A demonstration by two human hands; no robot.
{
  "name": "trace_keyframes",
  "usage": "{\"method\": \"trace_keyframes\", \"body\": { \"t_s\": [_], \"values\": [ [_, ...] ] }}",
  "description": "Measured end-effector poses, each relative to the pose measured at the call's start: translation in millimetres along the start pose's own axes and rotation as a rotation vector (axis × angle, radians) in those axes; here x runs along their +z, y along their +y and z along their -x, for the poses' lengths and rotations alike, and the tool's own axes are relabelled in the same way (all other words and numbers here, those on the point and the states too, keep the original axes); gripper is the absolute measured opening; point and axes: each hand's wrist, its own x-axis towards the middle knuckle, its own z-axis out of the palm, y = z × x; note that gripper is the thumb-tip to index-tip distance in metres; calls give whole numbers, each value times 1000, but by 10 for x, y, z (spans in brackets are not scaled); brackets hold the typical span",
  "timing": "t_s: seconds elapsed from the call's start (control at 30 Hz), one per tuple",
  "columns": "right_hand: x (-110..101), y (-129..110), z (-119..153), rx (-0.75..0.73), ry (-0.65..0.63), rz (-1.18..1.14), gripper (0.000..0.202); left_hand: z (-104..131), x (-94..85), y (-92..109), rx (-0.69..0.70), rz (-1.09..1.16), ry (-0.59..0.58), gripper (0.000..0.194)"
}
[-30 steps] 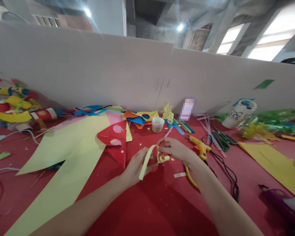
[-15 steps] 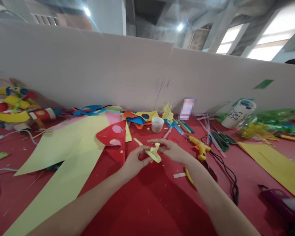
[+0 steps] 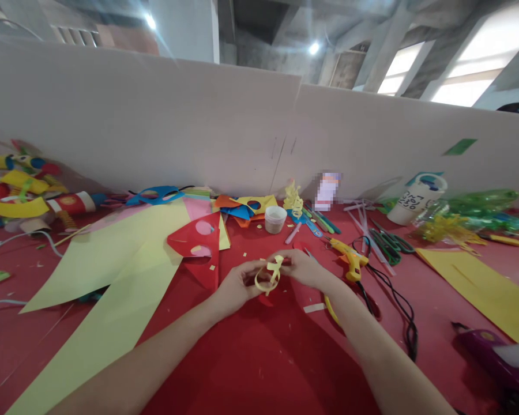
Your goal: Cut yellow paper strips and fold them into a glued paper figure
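A pale yellow paper strip (image 3: pixel 268 287), bent into an open ring with a small twisted piece standing at its right side, is held between both hands above the red table. My left hand (image 3: pixel 237 286) pinches the ring's left side between thumb and fingers. From the right, my right hand (image 3: pixel 306 269) grips the upper part beside the twisted piece; some of its fingertips are hidden behind the paper. A red mask cutout (image 3: pixel 194 242) with eye holes lies left of the hands. Just beyond them stands a small white cup (image 3: pixel 275 219).
A yellow hot glue gun (image 3: pixel 349 257) with a black cord and green-handled scissors (image 3: pixel 387 246) lie to the right. Large pale yellow sheets (image 3: pixel 125 276) cover the left. A white container (image 3: pixel 415 199) stands near the back partition (image 3: pixel 155 121). A purple tool (image 3: pixel 493 357) lies front right.
The strip's loose end, which pointed up and left, is now curved round into a ring. My right hand has come down slightly and closed onto the paper.
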Motion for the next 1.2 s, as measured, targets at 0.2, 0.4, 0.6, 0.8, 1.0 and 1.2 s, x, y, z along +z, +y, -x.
{"method": "trace_keyframes", "body": {
  "t_s": [0.2, 0.4, 0.6, 0.8, 1.0, 1.2],
  "values": [
    [-253, -219, 143, 97, 55, 322, 21, -29, -65, -35, -25, -4, 137, 44],
    [-183, -299, 165, 125, 38, 433, 18, -29, -65, -7, -55, -21, 189, 41],
    [-115, -274, 176, 189, -37, 311, 27, -35, -76, -26, -20, -58, 215, 35],
    [-119, -271, 168, 145, -31, 378, 16, -45, -83, -46, 20, -41, 224, 27],
    [-34, -263, 102, 47, 0, 263, 30, -42, -90, -27, 49, -73, 148, 27],
    [16, -252, 66, 82, 40, 62, 15, -43, -81, -1, 69, -67, 104, 25]
  ]
}}
